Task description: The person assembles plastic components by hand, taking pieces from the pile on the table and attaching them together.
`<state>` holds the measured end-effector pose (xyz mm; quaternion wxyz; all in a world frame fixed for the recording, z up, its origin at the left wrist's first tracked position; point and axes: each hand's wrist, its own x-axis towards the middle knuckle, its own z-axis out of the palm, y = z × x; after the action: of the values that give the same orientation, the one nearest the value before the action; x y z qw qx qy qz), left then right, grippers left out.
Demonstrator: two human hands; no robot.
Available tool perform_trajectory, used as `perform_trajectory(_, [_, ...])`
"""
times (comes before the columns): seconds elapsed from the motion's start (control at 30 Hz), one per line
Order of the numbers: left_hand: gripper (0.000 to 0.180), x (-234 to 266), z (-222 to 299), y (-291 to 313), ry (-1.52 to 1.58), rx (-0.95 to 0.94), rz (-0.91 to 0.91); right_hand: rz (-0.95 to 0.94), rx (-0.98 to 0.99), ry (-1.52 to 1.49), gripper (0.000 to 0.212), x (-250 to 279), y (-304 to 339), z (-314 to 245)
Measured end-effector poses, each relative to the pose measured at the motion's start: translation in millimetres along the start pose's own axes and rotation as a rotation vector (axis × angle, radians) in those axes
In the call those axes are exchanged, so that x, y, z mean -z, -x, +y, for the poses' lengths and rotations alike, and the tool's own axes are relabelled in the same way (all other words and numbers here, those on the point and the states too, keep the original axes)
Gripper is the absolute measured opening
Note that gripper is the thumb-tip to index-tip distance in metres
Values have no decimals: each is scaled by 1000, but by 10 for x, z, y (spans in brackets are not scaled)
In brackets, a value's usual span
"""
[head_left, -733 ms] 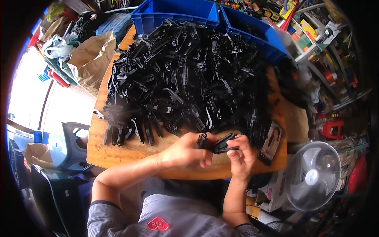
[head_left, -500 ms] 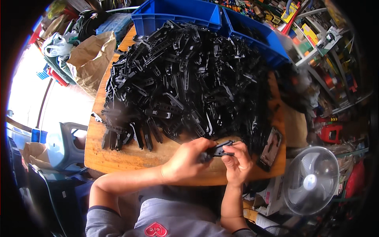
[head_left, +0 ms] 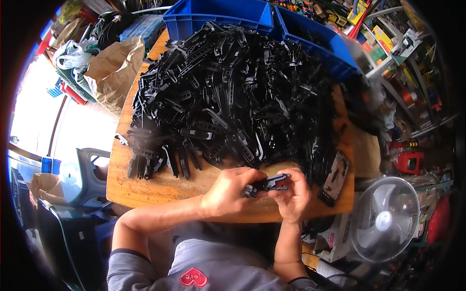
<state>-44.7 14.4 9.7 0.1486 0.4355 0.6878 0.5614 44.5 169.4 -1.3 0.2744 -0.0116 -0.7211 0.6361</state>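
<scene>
Between my two hands, over the near edge of the table, is a small black plastic part (head_left: 266,185), long and narrow with a lighter grey edge. My left hand (head_left: 232,190) closes around its left end, thumb and fingers curled. With thumb and fingertips, my right hand (head_left: 293,195) pinches the other end. Whether it is one part or two joined together I cannot make out. Just beyond my hands a large heap of similar black plastic parts (head_left: 228,92) covers most of the wooden table (head_left: 145,191). Several of these parts lie side by side at the heap's near left.
Two blue bins (head_left: 218,22) stand at the table's far edge. A phone (head_left: 335,178) lies by the right edge. A fan (head_left: 384,220) stands right of the table, below crowded shelves (head_left: 393,60). At left are a brown paper bag (head_left: 116,72) and a plastic chair (head_left: 85,174).
The black part has turned slightly in my hands, and more of its grey edge shows. My right fingers have shifted along it. The whole view has moved a little.
</scene>
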Motion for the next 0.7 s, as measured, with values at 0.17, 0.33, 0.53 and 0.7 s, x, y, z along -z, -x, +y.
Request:
perform_trajectory(0.17, [30, 34, 29, -18, -36, -30, -47, 26, 50, 25, 42, 18, 46, 53])
perform_trajectory(0.33, [35, 33, 30, -43, 88, -2, -91, -29, 109, 76, 45, 51, 70, 44])
perform_trajectory(0.53, [55, 89, 70, -12, 152, 64, -440, -154, 554, 663, 41, -137, 191, -280])
perform_trajectory(0.7, [47, 334, 98, 301, -110, 17, -311, -337, 331, 449, 27, -12, 215, -325])
